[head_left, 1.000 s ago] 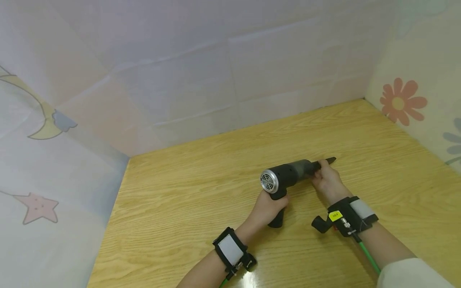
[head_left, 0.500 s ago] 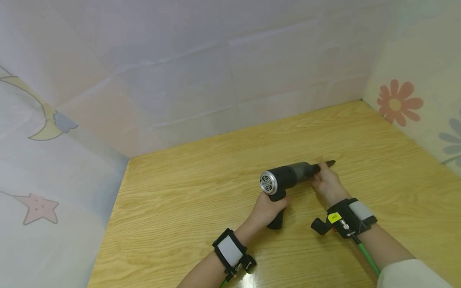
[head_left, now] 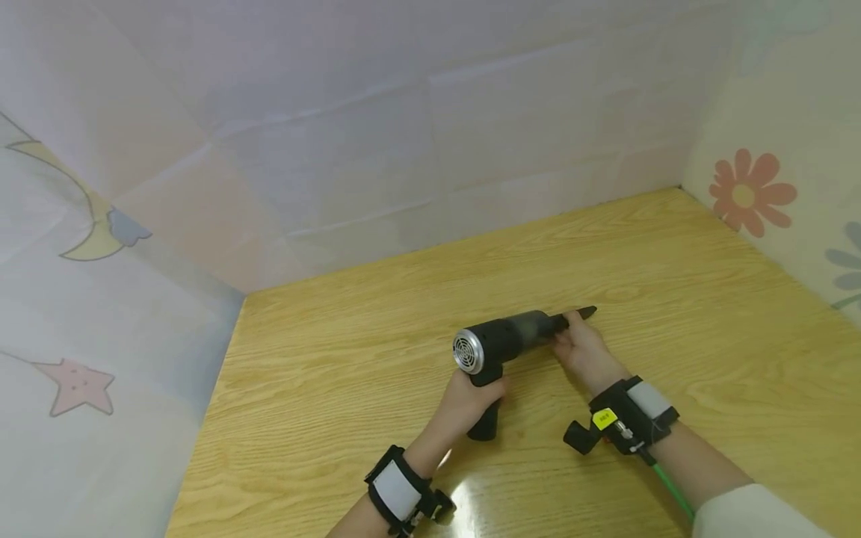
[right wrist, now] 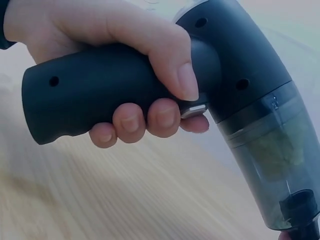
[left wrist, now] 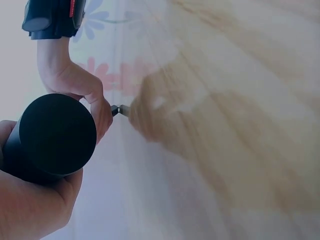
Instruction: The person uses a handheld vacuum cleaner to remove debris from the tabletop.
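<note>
A black handheld vacuum cleaner (head_left: 499, 341) with a silver vent at its rear points to the far right, over the wooden table. My left hand (head_left: 467, 405) grips its pistol handle (right wrist: 100, 92); in the right wrist view the index finger lies by a silver trigger button (right wrist: 194, 111). Some crumpled yellowish filter material shows inside the clear smoky dust cup (right wrist: 277, 155). My right hand (head_left: 584, 354) pinches the narrow black nozzle (head_left: 587, 312) at the front, fingers partly hidden behind it. In the left wrist view the nozzle's tip stands right at its reflection in the glossy tabletop.
The wood-grain table (head_left: 323, 359) meets a pale fabric backdrop (head_left: 377, 149) at the back. Printed side walls stand left and right, with a pink star (head_left: 81, 386) and a red flower (head_left: 752, 193). Each wrist wears a strapped camera (head_left: 397, 489).
Both hands and the vacuum cleaner have shifted left and slightly toward me over the last half second. The grip on handle and nozzle looks the same.
</note>
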`<state>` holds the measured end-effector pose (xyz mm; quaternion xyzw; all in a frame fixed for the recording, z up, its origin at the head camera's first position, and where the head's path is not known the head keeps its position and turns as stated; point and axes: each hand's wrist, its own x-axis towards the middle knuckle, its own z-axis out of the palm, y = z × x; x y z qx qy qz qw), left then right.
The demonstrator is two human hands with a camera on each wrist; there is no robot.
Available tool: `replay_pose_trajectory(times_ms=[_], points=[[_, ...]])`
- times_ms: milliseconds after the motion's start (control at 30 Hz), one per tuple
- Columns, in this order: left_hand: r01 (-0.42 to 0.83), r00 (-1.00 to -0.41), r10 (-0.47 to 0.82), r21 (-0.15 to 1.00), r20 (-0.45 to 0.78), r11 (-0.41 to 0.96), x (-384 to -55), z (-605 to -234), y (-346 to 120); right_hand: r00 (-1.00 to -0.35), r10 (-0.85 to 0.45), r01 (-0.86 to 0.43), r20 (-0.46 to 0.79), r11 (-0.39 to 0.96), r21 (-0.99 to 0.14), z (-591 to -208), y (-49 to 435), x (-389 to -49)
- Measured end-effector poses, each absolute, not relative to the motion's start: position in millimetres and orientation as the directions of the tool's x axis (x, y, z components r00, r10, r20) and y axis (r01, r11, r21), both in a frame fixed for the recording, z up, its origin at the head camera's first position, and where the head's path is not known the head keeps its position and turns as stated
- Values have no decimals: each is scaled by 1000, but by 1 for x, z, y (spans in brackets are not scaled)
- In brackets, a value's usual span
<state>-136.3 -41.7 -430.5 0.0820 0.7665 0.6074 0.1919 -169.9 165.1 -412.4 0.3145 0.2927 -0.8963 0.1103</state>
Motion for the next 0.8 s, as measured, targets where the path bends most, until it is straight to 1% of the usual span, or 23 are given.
replay_pose_trajectory(times_ms=[67, 233, 633, 800], points=[[-116, -913, 355, 963, -200, 244, -135, -431, -50, -788, -10, 404, -615, -763, -504, -413, 157, -171], [-141, -913, 348, 966, -212, 218, -132, -428, -66, -802, 5, 428, -597, -693, -581, -415, 139, -172], [-123, -923, 341, 977, -176, 172, -130, -429, -86, -817, 0, 423, -576, -679, -600, -411, 118, -175], [-115, -919, 356, 980, -168, 165, -129, -430, -91, -811, -2, 434, -585, -672, -600, -414, 113, -178]])
